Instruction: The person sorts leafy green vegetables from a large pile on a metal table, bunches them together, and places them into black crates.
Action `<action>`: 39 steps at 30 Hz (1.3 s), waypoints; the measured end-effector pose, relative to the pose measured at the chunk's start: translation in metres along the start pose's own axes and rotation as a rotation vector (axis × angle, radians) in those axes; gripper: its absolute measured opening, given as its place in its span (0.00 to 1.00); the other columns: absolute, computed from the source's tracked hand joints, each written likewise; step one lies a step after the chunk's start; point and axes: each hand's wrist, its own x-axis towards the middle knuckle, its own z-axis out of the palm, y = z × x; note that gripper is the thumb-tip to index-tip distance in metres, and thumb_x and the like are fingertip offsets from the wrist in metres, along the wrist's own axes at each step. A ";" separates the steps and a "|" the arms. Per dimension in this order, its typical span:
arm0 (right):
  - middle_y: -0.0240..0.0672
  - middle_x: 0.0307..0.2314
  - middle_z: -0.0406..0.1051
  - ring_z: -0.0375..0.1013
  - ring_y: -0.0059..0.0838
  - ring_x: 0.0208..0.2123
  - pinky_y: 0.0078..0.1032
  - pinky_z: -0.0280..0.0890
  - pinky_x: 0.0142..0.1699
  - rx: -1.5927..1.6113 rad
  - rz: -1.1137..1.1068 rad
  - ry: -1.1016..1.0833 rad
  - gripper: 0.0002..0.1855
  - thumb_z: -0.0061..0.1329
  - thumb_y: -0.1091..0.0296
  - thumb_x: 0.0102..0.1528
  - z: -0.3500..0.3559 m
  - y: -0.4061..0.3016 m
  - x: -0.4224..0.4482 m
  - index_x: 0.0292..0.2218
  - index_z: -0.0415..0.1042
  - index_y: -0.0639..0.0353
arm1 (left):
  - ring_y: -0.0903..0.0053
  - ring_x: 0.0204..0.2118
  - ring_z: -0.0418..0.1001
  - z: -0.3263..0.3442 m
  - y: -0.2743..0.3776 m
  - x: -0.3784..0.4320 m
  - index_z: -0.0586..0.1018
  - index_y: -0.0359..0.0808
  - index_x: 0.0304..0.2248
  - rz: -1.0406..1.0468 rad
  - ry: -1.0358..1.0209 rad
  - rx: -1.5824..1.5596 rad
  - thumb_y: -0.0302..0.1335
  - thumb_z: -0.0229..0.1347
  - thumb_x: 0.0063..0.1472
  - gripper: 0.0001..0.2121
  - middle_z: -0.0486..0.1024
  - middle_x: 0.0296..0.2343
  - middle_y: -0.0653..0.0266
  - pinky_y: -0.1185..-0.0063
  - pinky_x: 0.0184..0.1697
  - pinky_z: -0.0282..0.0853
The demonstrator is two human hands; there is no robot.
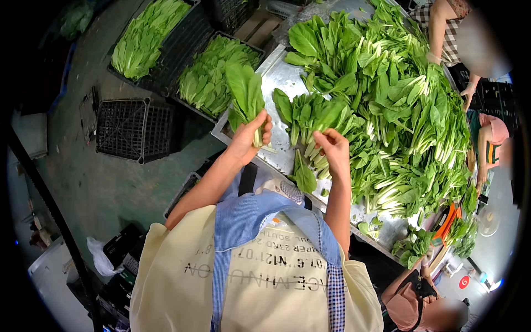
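Note:
My left hand [251, 139] grips an upright bunch of leafy greens [245, 89] by its pale stems, over the near left edge of the metal table [280, 81]. To its right, my right hand [335, 149] pinches a leafy green stalk [330, 116] between thumb and fingers; the leaf is slightly blurred. Beneath and beside it lies a small group of greens [300, 114] with pale stems toward me. One loose leaf [305, 174] rests near the table's front edge. A large heap of the same greens [398, 103] covers the table's right side.
Black plastic crates of greens [149, 37] [220, 70] stand left of the table. Another black crate [124, 130] sits on the floor. Co-workers' hands [468, 93] [427, 259] work along the far right side. An orange box [448, 224] stands at the table's right end.

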 end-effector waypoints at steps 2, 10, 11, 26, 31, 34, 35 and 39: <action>0.28 0.17 0.66 0.64 0.13 0.20 0.12 0.58 0.23 0.087 0.012 -0.053 0.12 0.51 0.64 0.45 -0.006 -0.002 -0.003 0.26 0.69 0.64 | 0.87 0.19 0.61 -0.003 -0.002 -0.001 0.69 0.36 0.30 -0.020 0.017 0.078 0.32 0.49 0.54 0.09 0.64 0.20 0.71 0.89 0.20 0.57; 0.32 0.21 0.69 0.66 0.16 0.21 0.13 0.61 0.24 0.098 -0.002 -0.146 0.09 0.45 0.66 0.49 -0.001 0.008 -0.008 0.29 0.70 0.64 | 0.88 0.21 0.63 0.003 -0.004 -0.003 0.68 0.34 0.38 -0.055 0.009 0.094 0.29 0.50 0.53 0.13 0.68 0.26 0.68 0.90 0.21 0.59; 0.33 0.21 0.70 0.66 0.17 0.22 0.13 0.61 0.25 -0.047 -0.043 -0.191 0.10 0.45 0.66 0.49 -0.002 0.014 -0.007 0.30 0.69 0.64 | 0.89 0.20 0.63 0.001 -0.003 -0.002 0.68 0.34 0.39 -0.050 0.022 0.073 0.29 0.50 0.53 0.13 0.68 0.26 0.68 0.90 0.21 0.59; 0.41 0.18 0.67 0.69 0.38 0.17 0.31 0.62 0.21 -1.271 -0.405 0.271 0.14 0.47 0.60 0.39 0.024 0.018 0.009 0.22 0.63 0.62 | 0.89 0.19 0.60 -0.015 -0.005 0.002 0.69 0.35 0.38 -0.031 0.124 0.005 0.29 0.49 0.53 0.13 0.68 0.26 0.69 0.91 0.19 0.56; 0.41 0.14 0.68 0.68 0.35 0.15 0.30 0.61 0.20 -1.055 -0.401 0.288 0.13 0.47 0.57 0.40 0.015 0.024 0.012 0.20 0.68 0.58 | 0.89 0.19 0.60 -0.021 -0.007 0.003 0.69 0.34 0.37 -0.026 0.121 -0.025 0.29 0.49 0.53 0.12 0.68 0.26 0.68 0.91 0.19 0.56; 0.38 0.12 0.67 0.67 0.34 0.12 0.29 0.61 0.20 -1.057 -0.367 0.163 0.17 0.48 0.51 0.41 0.030 0.016 0.003 0.19 0.68 0.57 | 0.89 0.19 0.60 -0.021 -0.006 0.002 0.69 0.34 0.37 -0.027 0.142 -0.014 0.29 0.49 0.53 0.12 0.68 0.25 0.68 0.91 0.19 0.56; 0.39 0.11 0.67 0.66 0.33 0.11 0.26 0.60 0.18 -1.081 -0.469 0.150 0.18 0.48 0.49 0.41 0.034 0.021 0.001 0.18 0.68 0.57 | 0.89 0.19 0.60 -0.020 -0.007 0.002 0.69 0.34 0.37 -0.028 0.140 -0.017 0.29 0.49 0.53 0.12 0.68 0.25 0.68 0.91 0.19 0.56; 0.39 0.12 0.68 0.67 0.32 0.13 0.23 0.62 0.20 -1.150 -0.405 0.183 0.18 0.48 0.53 0.42 0.033 0.039 0.010 0.19 0.68 0.62 | 0.89 0.19 0.62 -0.018 -0.008 0.003 0.71 0.34 0.36 -0.012 0.113 -0.006 0.30 0.51 0.52 0.12 0.70 0.25 0.68 0.90 0.19 0.57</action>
